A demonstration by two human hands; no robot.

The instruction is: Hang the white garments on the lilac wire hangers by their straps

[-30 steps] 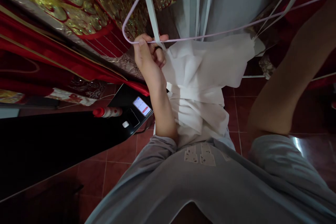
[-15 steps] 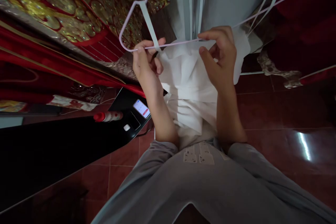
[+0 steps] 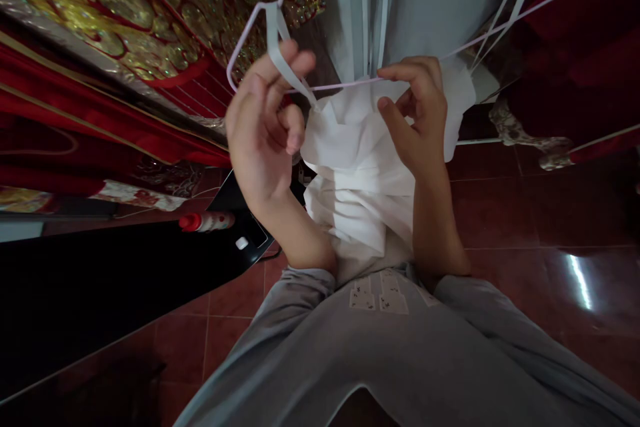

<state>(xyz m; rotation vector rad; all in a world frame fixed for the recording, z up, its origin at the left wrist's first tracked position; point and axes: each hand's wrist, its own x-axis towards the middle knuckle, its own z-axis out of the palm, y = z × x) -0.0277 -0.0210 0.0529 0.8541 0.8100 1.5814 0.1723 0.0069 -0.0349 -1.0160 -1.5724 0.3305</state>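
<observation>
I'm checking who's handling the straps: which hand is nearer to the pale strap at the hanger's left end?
Left. The left hand has its fingers right at the pale strap; the right hand is farther right, index fingertip at the lilac hanger's lower bar.

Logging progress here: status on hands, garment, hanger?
Left hand at strap, right hand at hanger bar. White garment below bar, strap looped over hanger. Gold-sequined fabric close behind left hand.

We read no label, number or sign; marks on the shirt patches [image 3: 394,302] and red-capped bottle [image 3: 216,221] are illegible.
</observation>
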